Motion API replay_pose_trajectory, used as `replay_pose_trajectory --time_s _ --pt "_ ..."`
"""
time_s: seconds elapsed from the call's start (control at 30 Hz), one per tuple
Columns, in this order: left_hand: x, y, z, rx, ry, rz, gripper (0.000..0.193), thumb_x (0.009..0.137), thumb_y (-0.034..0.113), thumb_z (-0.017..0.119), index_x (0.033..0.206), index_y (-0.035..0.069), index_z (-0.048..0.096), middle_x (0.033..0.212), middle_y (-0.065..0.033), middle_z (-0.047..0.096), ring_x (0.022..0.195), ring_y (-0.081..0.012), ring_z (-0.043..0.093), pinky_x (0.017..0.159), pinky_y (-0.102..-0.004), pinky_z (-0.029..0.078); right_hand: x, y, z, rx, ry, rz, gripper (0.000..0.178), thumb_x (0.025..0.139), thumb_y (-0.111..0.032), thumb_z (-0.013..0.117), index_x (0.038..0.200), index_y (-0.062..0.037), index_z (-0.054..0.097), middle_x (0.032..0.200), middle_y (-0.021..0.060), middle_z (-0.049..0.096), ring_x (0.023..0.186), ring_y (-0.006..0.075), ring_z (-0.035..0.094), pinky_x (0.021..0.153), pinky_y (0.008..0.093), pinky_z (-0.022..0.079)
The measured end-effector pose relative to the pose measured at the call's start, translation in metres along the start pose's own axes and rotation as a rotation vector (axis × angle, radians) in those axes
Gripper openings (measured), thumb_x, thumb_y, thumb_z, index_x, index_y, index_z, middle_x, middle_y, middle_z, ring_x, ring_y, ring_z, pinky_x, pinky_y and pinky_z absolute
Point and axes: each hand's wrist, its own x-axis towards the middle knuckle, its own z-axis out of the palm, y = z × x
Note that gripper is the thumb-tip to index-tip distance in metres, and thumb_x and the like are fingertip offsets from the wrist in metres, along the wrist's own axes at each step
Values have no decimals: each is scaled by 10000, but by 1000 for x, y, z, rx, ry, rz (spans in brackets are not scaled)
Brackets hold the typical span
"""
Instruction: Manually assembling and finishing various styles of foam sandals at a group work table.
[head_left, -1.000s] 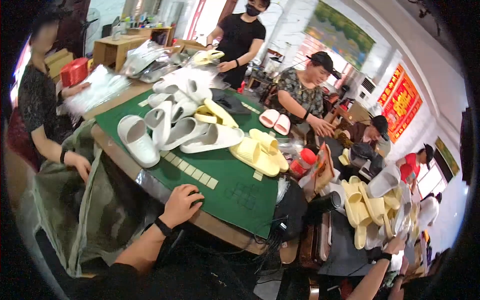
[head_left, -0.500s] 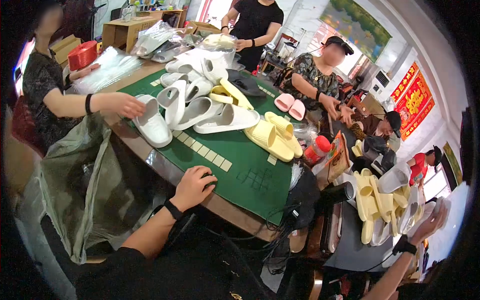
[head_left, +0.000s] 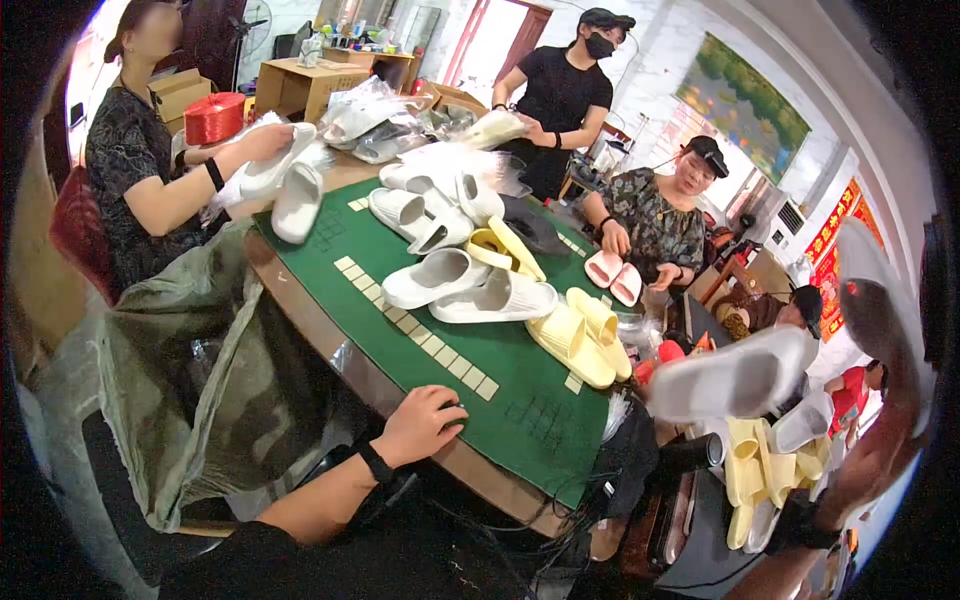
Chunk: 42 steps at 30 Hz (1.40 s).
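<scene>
My left hand (head_left: 420, 426) rests on the near edge of the green mat (head_left: 540, 410), its fingers loosely bent and the thumb apart, with nothing visible in it. At the far right, my raised right hand (head_left: 895, 375) is smeared by motion and closed on a pale grey slide slipper (head_left: 725, 376). A second pale slipper (head_left: 862, 260) blurs just above that hand and seems to be in it too. Past my left hand lie grey slippers (head_left: 495, 298), and a pair of yellow slippers (head_left: 577, 340) stands on the mat's right part.
A co-worker on the left (head_left: 150, 190) holds a grey slipper (head_left: 262, 175). Others stand or sit beyond the table, one beside pink slippers (head_left: 614, 277). A large olive sack (head_left: 190, 400) hangs at the near left. More yellow slippers (head_left: 755, 470) are piled at right; cables (head_left: 530, 530) lie below.
My right hand has come up with slippers from beside the yellow pile. The left co-worker has lifted a grey slipper off the mat. The view has shifted; my left hand stays on the mat.
</scene>
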Motion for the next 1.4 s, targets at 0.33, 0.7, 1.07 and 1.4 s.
replay_pose_trajectory --time_s 0.33,0.7,1.07,1.4 --pt "10 -26 -8 -907 172 -489 466 999 218 595 1432 89 481 1097 -89 637 1109 -187 570 956 -335 468 -18 -120 192 483 -217 64 219 774 -84 696 947 -62 563 1113 167 596 1081 298 561 1009 459 406" --pt "7 -50 9 -1436 322 -571 504 1088 346 385 1470 17 380 1221 -89 583 1149 -138 550 1010 -312 446 -130 -230 282 554 -930 -740 500 853 -222 610 1346 -303 587 1566 82 379 1413 321 385 1126 573 328" --pt "14 -41 -67 -951 255 -778 837 842 -14 657 1557 9 222 1307 -152 580 1146 -212 589 997 -323 455 -203 -195 353 480 -875 253 828 790 -127 794 1502 -249 389 1471 357 284 1351 525 326 1093 569 331" --pt "-2 -37 -10 -754 61 -500 791 811 -48 556 1550 18 283 1501 -152 454 1277 -171 500 1080 -299 387 -216 -137 362 662 -999 485 810 695 25 681 1454 26 399 1418 269 479 1359 407 413 1150 445 324"
